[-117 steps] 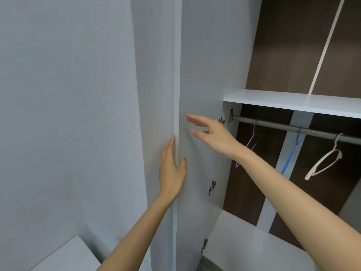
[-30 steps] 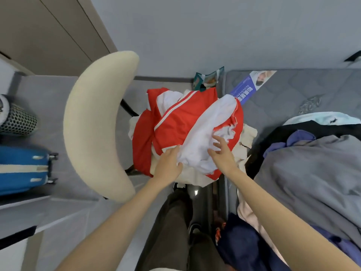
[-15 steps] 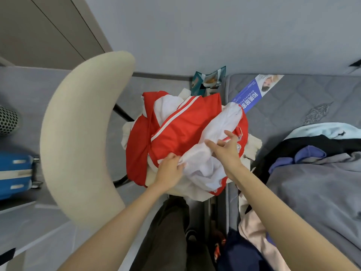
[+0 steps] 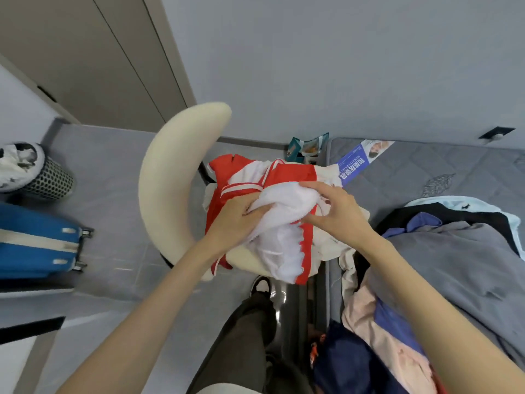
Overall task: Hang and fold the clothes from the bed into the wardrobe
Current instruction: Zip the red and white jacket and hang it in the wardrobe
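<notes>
A red and white jacket point(image 4: 287, 177) with a white mesh lining lies bunched on the seat of a cream chair point(image 4: 167, 177) beside the bed. My left hand point(image 4: 233, 223) grips the white lining at its left side. My right hand point(image 4: 335, 209) pinches the same lining from the right, fingers spread over the fabric. A pile of clothes point(image 4: 454, 257) in grey, black, purple and pale blue lies on the grey mattress point(image 4: 426, 166) at the right. Pink and navy garments point(image 4: 369, 331) hang over the bed's near edge.
A blue suitcase point(image 4: 34, 243) stands on the floor at the left, with a mesh bin point(image 4: 48, 177) behind it. A snack packet point(image 4: 306, 146) sits between chair and mattress. A blue leaflet point(image 4: 358, 160) lies on the mattress corner. My legs and a shoe point(image 4: 261, 282) are below.
I turned from the wardrobe to the chair by the bed. Both hands have gathered the jacket's white lining and lifted it closer together.
</notes>
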Tool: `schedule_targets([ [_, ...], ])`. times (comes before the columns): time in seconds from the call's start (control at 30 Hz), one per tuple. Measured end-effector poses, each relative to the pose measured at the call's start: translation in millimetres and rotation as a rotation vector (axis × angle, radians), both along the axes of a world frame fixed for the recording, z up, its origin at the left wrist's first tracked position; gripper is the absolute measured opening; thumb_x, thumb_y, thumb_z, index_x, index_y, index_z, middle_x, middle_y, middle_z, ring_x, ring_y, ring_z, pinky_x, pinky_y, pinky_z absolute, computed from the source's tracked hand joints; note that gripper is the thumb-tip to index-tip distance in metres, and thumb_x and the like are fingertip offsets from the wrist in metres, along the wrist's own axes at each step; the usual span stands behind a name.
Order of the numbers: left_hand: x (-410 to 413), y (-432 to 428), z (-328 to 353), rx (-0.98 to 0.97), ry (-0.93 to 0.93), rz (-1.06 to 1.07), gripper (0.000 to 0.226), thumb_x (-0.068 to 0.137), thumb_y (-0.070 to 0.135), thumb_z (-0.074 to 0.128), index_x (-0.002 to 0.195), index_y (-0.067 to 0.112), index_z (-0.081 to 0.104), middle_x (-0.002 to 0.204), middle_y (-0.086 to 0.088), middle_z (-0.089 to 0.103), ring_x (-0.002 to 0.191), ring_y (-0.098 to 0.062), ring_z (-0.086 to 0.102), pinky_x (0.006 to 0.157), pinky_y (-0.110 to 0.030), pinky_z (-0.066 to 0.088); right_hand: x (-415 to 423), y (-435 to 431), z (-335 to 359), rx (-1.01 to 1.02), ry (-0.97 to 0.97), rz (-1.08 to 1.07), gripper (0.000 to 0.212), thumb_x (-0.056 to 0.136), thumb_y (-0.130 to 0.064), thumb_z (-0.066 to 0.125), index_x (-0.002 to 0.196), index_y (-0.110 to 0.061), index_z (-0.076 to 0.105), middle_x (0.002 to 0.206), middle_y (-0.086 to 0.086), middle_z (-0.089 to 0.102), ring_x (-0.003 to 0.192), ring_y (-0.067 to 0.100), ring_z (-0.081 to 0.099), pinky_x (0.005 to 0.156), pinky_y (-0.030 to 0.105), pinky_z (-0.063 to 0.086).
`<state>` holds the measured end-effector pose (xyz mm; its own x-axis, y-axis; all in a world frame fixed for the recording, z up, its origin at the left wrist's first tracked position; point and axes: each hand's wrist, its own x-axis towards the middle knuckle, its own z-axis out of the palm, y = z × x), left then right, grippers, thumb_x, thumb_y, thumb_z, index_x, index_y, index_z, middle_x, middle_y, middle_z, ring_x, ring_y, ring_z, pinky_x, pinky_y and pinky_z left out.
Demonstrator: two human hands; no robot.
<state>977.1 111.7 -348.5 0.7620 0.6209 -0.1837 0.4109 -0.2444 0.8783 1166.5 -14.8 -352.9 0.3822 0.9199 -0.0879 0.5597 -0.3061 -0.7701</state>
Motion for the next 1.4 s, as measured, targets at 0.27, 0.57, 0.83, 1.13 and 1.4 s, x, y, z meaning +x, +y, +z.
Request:
schedule_targets([
  [0.27,-82.8,-85.6,69.1,0.273,0.081,-0.005,0.047,0.076,0.052,0.073,0.111,0.024,0.059,0.098,0.013,0.062,0.087,-0.007,0.055,0.075,-0.026,0.044,-81.9,-71.9,73.3,0.291,0.165,-0.232,0.024,0.085,-0.001,0.056,0.086,-0.024,0.060,0.082,-0.003,0.064,0.072,0.014,0.056,0.065,0.028,0.048],
  [0.57,-233.1,-134.6,82.6,0.377,0.241,0.238,0.027,0.083,-0.006,0.048,0.078,0.016,0.062,0.101,-0.002,0.070,0.102,-0.023,0.063,0.094,-0.027,0.038,-165.0,-112.0,175.0,0.499,0.780,-0.398,0.022,0.093,0.000,0.037,0.083,-0.012,0.052,0.060,-0.003,0.061,0.051,0.009,0.059,0.050,0.018,0.048],
  [0.83,-281.5,-199.9,89.6,0.193,0.087,0.043,0.103,0.077,0.017,0.079,0.153,0.020,0.009,0.157,-0.003,0.023,0.143,-0.016,0.025,0.116,-0.033,0.024,-256.2,-132.6,218.9,0.360,0.798,-0.239,0.019,0.091,-0.002,0.037,0.096,-0.004,0.056,0.082,0.019,0.044,0.064,0.024,0.039,0.064,0.035,0.041],
  [1.13,-345.6,-256.6,94.2,0.351,-0.068,0.353,0.046,0.087,0.010,0.061,0.132,0.016,0.052,0.137,-0.006,0.049,0.127,-0.028,0.045,0.105,-0.041,0.039,-371.9,-191.1,239.8,0.347,1.077,-0.096,0.026,0.093,0.004,0.028,0.087,-0.003,0.052,0.044,-0.008,0.043,0.036,0.006,0.038,0.043,0.016,0.040],
  [1.4,-462.5,-273.5,146.2,0.258,-0.127,0.566,0.044,0.074,0.008,0.039,0.099,0.022,0.071,0.093,0.002,0.073,0.090,-0.014,0.067,0.079,-0.026,0.052,-434.2,-190.8,217.2,0.231,0.689,-0.038,0.010,0.099,-0.011,0.046,0.106,-0.008,0.053,0.110,0.018,0.066,0.097,0.023,0.069,0.087,0.032,0.056],
])
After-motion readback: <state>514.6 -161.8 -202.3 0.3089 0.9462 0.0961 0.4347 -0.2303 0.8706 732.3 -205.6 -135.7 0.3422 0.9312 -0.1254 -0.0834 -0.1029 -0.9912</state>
